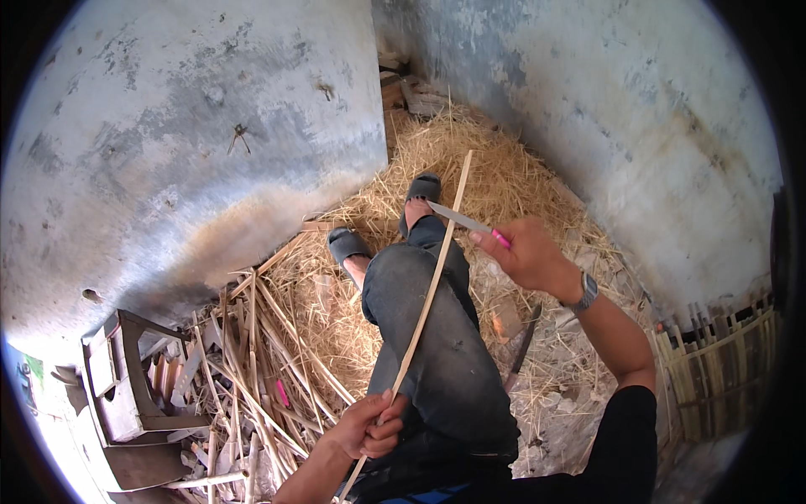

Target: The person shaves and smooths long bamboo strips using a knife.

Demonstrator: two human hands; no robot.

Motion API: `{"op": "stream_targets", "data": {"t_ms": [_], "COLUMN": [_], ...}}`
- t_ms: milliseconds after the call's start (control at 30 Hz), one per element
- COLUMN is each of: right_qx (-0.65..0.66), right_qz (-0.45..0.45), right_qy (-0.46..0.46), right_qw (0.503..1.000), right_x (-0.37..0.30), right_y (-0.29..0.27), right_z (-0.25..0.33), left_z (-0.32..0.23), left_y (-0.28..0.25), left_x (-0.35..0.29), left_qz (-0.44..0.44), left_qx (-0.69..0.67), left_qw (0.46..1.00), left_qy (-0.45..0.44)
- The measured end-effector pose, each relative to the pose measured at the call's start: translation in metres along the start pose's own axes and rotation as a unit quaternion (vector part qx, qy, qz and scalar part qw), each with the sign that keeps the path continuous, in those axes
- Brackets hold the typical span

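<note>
My left hand (369,427) is closed round the lower part of a long, thin, pale strip (428,296) that looks like split bamboo. The strip slants up and away across my dark trousers, its far end above the straw. In my right hand (531,256) is a knife (463,219) with a pink handle, fingers wrapped round the grip. Its blade points left and crosses the strip near the far end; whether the edge cuts into it I cannot tell. A watch sits on my right wrist.
Shavings and straw (495,160) cover the floor round my sandalled feet. Loose sticks (256,361) pile up at left, beside a broken wooden frame (126,378). A long dark blade-like piece (525,340) lies right of my legs. A slatted bamboo basket (724,370) stands far right. Worn walls meet ahead.
</note>
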State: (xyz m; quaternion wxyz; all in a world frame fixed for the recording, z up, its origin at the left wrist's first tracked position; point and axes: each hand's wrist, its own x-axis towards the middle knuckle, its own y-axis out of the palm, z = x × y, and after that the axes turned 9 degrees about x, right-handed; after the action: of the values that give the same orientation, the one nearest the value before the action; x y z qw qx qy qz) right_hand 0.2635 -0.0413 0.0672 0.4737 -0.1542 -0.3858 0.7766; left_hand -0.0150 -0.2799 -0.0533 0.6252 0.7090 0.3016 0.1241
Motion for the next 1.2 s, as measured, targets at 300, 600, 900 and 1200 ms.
{"op": "stream_targets", "data": {"t_ms": [300,600,900,1200], "right_qx": [-0.040,-0.046,-0.060,0.040], "right_qz": [0.094,0.237,0.218,0.161], "right_qy": [-0.047,-0.026,-0.076,-0.051], "right_qw": [0.994,0.970,0.971,0.985], "right_x": [-0.022,-0.045,-0.048,-0.055], "right_y": [0.033,0.043,0.047,0.038], "right_z": [0.017,0.050,0.050,0.042], "left_z": [0.002,0.000,-0.010,-0.016], "left_y": [-0.001,0.003,0.013,0.009], "left_x": [0.005,0.013,0.027,0.032], "left_qz": [0.155,0.170,0.171,0.173], "left_qx": [-0.212,-0.240,-0.234,-0.195], "left_qw": [0.965,0.956,0.956,0.965], "left_qy": [0.009,0.018,0.032,0.016]}}
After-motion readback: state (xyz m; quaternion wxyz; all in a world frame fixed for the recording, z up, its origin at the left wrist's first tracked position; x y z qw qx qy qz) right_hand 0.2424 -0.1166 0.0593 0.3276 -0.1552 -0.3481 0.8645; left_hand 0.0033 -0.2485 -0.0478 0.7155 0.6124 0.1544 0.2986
